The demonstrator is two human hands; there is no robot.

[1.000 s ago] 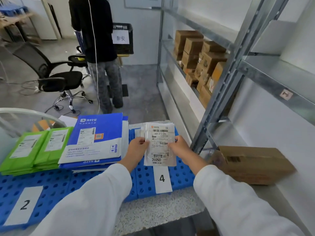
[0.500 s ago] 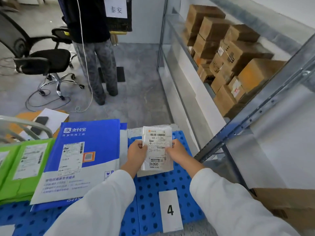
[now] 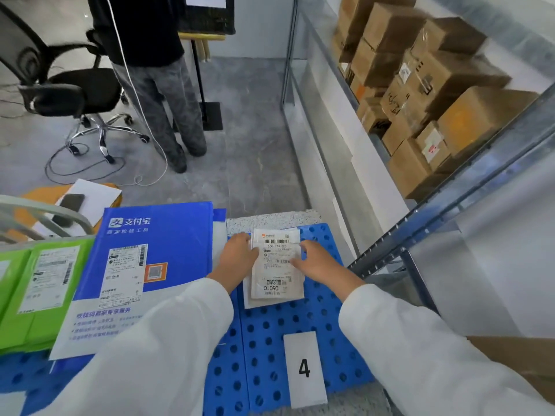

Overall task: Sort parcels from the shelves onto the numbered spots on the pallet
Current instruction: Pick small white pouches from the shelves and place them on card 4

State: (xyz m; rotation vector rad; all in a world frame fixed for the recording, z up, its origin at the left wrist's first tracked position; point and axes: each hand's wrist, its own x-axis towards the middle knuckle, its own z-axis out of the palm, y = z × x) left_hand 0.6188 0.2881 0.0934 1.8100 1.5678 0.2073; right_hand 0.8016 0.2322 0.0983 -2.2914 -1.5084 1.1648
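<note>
Small white parcel point(image 3: 277, 264) is down on the blue pallet point(image 3: 315, 322), far end of the lane w/ the "4" card point(image 3: 304, 369), lying on top of another flat white packet point(image 3: 248, 298) whose edge peeks out at its near-left corner. Left hand point(image 3: 238, 258) is on the parcel's left edge, fingers together and flat, looks like pressing more than pinching. Right hand point(image 3: 315, 261) has fingers spread, tips resting on the label's right side. Both touching it; no real grip that I can see, tho thumbs are hidden.

Risks from here: parcel is a thin glossy poly pouch, slick on slick, so it could slide off the packet underneath when the hands lift, esp. if a sleeve drags it. It also sits right at the pallet's far rim, so a nudge fwd could tip it over the edge toward the floor. The blue mailer point(image 3: 150, 265) is just beside on the left, so a sideways shove could put it across lanes. The "4" card looks like loose paper; a cuff could sweep it.

Textures: pallet is hard plastic, grid of round holes. Green mailers point(image 3: 39, 292) far left are soft, flat, shiny film. Brown boxes point(image 3: 435, 94) on the metal shelf point(image 3: 450, 211) are matte cardboard, taped, stacked unevenly.
</note>
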